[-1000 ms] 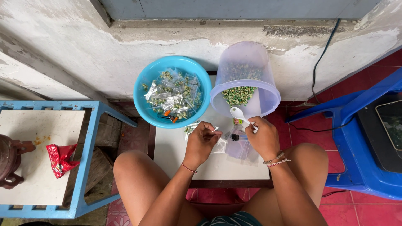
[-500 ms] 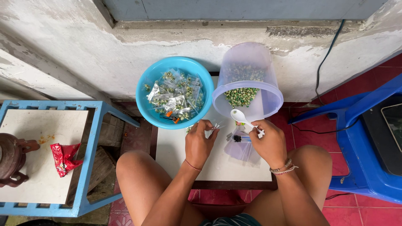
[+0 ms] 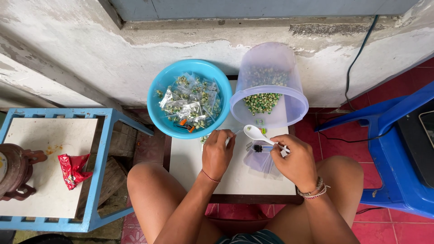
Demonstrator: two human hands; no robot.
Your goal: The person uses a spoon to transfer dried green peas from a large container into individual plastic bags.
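The left hand rests on the white worktop with its fingers curled down over something small; what it pinches is hidden under the knuckles, so I cannot tell whether it grips anything. A thin red thread band circles that wrist. The right hand, just to the right of it, is closed around the handle of a white plastic spoon, whose bowl points up and left, away from the palm and toward the gap between the 2 hands. Beaded bracelets sit on the right wrist.

Under the right hand's fingertips lies a stack of small clear bags, flat on the worktop, with a small dark clip or tool touching its upper edge, just below the spoon.

Just beyond the spoon's bowl, a clear plastic bucket lies tilted on its side, its mouth facing the hands, with a heap of green peas inside near the rim. A couple of loose green bits lie on the worktop between the bucket's rim and the spoon.

Beyond the left hand sits a round blue basin holding many small filled and sealed bags of the same green peas.

Well to the left of the left hand stands a blue-framed side table carrying a crumpled red wrapper and a dark brown pot. To the right of the right hand is a blue plastic chair.
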